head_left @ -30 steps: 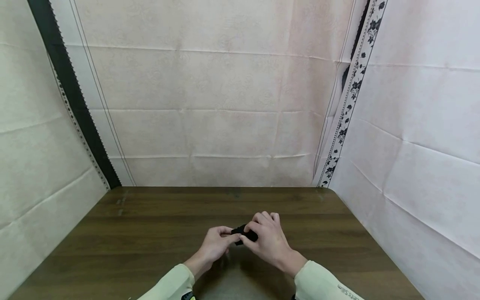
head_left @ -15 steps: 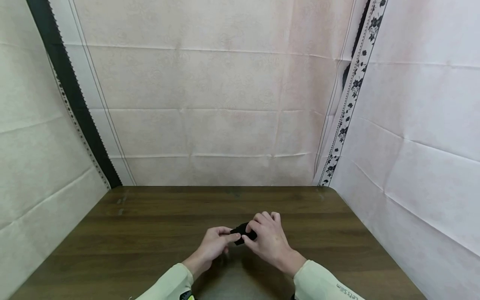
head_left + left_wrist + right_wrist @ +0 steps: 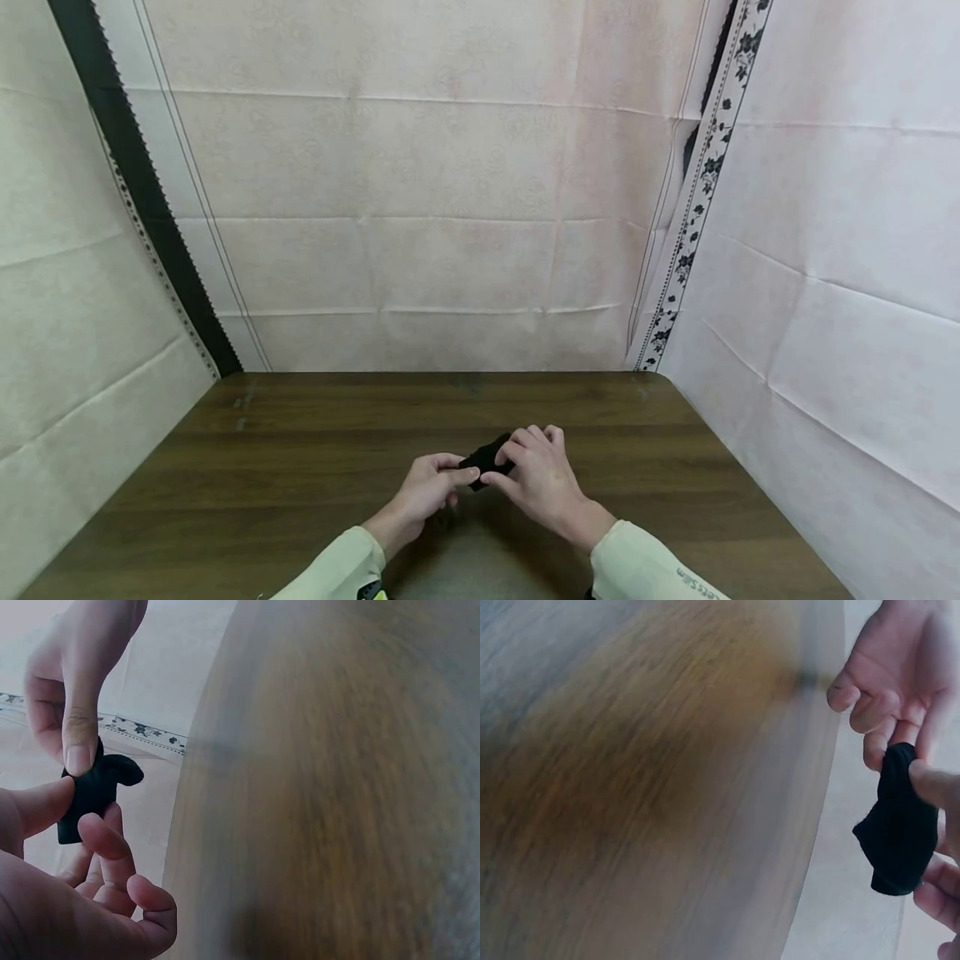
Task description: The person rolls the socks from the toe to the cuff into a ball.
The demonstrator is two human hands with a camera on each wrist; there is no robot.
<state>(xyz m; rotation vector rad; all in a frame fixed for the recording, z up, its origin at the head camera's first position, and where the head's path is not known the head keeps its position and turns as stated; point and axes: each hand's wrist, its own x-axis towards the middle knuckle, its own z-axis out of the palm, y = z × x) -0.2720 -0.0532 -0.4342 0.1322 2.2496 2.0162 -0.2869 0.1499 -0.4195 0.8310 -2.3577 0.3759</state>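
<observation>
A small, soft-looking black cloth piece is held up between both hands, above the wooden table. In the right wrist view the black cloth hangs bunched, narrow at one end and wider at the other; its exact kind cannot be told. My left hand pinches its left end between thumb and fingers. The right hand grips the other end, thumb below and fingers bent over the top. From the left wrist, a flap of the cloth sticks out beside the right thumb, and the left hand's other fingers are loosely curled.
The brown wooden tabletop lies beneath both hands. Pale creased cloth sheets hang as a back wall and a right wall, with a dark strip at the left corner. Pale green sleeves cover the forearms.
The black cloth has turned slightly, and more of it shows beyond the right fingers at the top. The right fingers have shifted a little along it; the left hand has hardly moved.
</observation>
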